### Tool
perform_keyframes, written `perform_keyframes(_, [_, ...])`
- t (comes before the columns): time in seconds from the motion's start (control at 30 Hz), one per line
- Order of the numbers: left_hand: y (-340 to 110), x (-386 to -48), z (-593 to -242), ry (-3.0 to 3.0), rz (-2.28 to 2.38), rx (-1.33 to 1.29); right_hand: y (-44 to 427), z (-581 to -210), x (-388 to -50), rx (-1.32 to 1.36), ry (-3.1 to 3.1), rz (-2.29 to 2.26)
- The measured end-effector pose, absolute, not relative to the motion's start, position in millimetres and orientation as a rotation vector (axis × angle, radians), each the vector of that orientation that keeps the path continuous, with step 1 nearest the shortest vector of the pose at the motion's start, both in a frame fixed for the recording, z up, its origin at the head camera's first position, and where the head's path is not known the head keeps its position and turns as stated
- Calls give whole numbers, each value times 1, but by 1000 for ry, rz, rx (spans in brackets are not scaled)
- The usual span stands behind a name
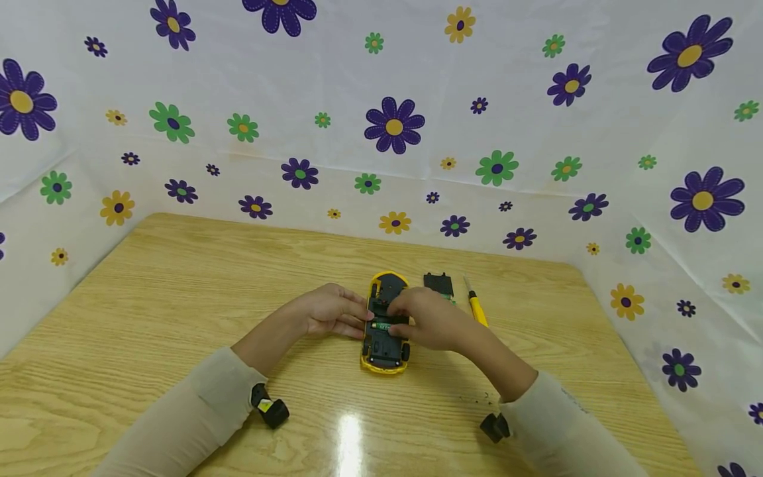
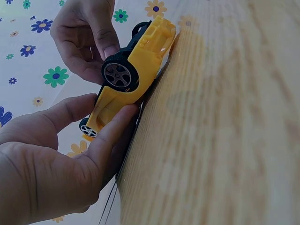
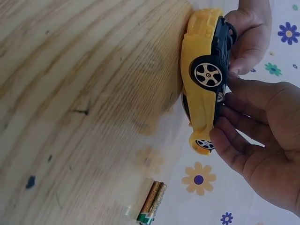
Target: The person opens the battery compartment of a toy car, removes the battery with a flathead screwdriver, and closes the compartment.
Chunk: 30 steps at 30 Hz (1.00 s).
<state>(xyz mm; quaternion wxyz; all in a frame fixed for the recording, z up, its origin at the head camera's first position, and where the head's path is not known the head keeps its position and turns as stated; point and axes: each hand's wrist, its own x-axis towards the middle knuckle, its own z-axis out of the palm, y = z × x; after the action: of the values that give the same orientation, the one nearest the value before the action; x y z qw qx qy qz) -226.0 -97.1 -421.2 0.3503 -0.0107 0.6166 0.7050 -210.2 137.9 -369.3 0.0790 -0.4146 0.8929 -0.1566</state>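
A yellow toy car (image 1: 386, 361) lies upside down on the table, its black underside facing up. My left hand (image 1: 334, 313) holds it by the left side, and in the left wrist view the fingers rest against the yellow body (image 2: 110, 105). Across the underside lies a green battery (image 1: 380, 325) in a recess. Over that recess my right hand (image 1: 432, 319) reaches in with bent fingers and thumb. A silvery battery end (image 3: 220, 97) shows between its fingers in the right wrist view; the rest is covered.
Right of the car lie a black battery cover (image 1: 438, 283) and a yellow-handled screwdriver (image 1: 478, 310). A loose gold-and-green battery (image 3: 153, 202) lies on the wooden table (image 1: 208, 278). Small dark specks (image 1: 485, 397) are near the right wrist. A flowered cloth (image 1: 334, 79) stands behind.
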Motion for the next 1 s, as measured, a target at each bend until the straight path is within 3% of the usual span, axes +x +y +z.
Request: perform_keyframes(1.0, [-97, -226, -421, 1602, 1813, -25, 132, -371, -215, -1071, 2497, -646])
